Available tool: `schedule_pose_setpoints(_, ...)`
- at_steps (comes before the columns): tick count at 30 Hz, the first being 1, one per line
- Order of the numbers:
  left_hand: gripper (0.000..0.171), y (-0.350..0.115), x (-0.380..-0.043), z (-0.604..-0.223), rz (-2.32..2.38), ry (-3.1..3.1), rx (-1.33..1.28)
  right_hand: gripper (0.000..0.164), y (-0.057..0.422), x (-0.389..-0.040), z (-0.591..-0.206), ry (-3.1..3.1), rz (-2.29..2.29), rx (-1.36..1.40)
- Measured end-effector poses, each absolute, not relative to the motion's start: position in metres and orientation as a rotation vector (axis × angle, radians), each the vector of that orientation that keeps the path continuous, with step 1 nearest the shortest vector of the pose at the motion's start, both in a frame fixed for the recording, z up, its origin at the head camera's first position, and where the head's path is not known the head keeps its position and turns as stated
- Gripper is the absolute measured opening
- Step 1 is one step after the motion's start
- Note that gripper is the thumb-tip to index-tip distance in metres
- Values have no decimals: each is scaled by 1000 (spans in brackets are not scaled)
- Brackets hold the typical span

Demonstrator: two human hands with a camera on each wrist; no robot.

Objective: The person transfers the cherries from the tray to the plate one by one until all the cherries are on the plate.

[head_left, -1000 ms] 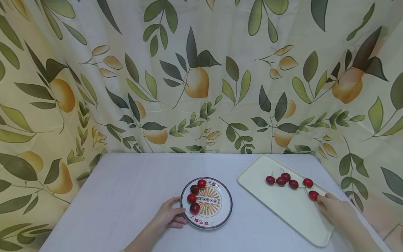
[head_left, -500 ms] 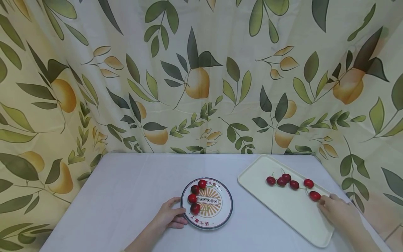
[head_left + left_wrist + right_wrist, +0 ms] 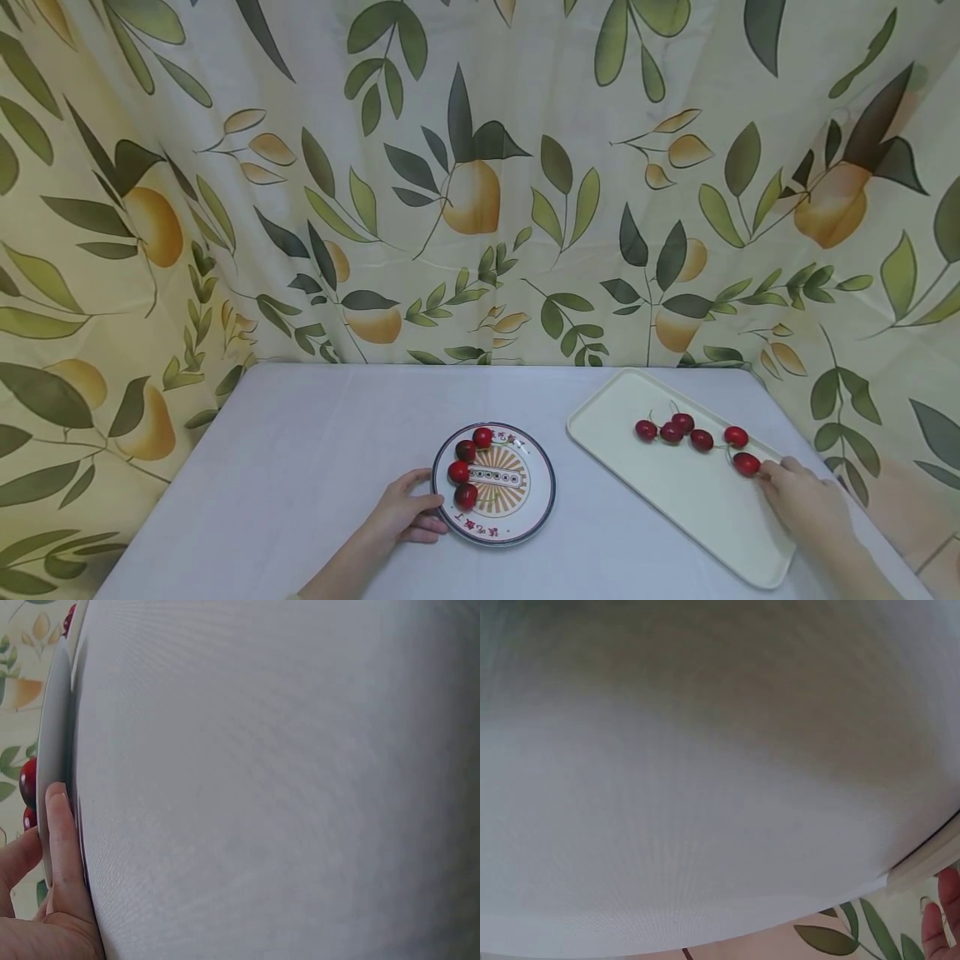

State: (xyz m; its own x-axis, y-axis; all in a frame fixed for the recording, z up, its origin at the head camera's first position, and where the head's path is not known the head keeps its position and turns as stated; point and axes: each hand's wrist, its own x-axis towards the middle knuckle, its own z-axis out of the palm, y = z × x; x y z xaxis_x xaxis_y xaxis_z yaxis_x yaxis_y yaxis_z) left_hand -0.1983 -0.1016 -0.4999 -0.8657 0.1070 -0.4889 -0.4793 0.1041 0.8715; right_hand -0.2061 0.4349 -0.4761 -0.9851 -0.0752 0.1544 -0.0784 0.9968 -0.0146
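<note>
At the left rim of a round white plate with a dark blue edge, my left hand grips the plate, thumb by the rim and fingers low at its side. In the left wrist view the fingers lie along the plate's underside. Several dark red cherries sit along the plate's left half. On the right, my right hand reaches over the long cream tray and pinches the right end of a cherry. The right wrist view shows only its fingertips at the edge.
More cherries, some with stems, lie in a loose row across the tray's far half. A white cloth covers the table. Behind it hangs a curtain printed with fruit and leaves.
The right hand and the cherry at its fingertips shift slightly right, then back left and up a little. The left hand and plate stay in place.
</note>
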Motion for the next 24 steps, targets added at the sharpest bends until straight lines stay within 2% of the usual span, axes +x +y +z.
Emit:
schedule_pose_setpoints(9,68,-103,-198,-501,1818,1947,-355,19,420,-206,-466,-2680,-9,297)
schedule_pose_setpoints(10,68,-103,-198,-501,1819,1947,-355,18,416,-208,-463,-2651,-15,326)
schedule_pose_setpoints(11,68,-103,-199,-501,1819,1947,-355,11,412,-211,-459,-2627,-19,355)
schedule_pose_setpoints(13,68,-104,-199,-502,1825,1942,-351,17,402,-216,-451,-2592,-31,395)
schedule_pose_setpoints(16,68,-104,-200,-502,1830,1939,-347,60,384,-224,-441,-2547,-53,453)
schedule_pose_setpoints(17,69,-104,-200,-502,1830,1938,-350,71,377,-227,-438,-2542,-54,467)
schedule_pose_setpoints(18,69,-104,-200,-503,1831,1938,-349,72,370,-228,-435,-2541,-58,480)
schedule_pose_setpoints(20,69,-104,-200,-503,1828,1941,-353,72,356,-232,-431,-2537,-60,520)
schedule_pose_setpoints(24,69,-104,-200,-503,1818,1949,-363,18,326,-237,-424,-2517,-54,605)
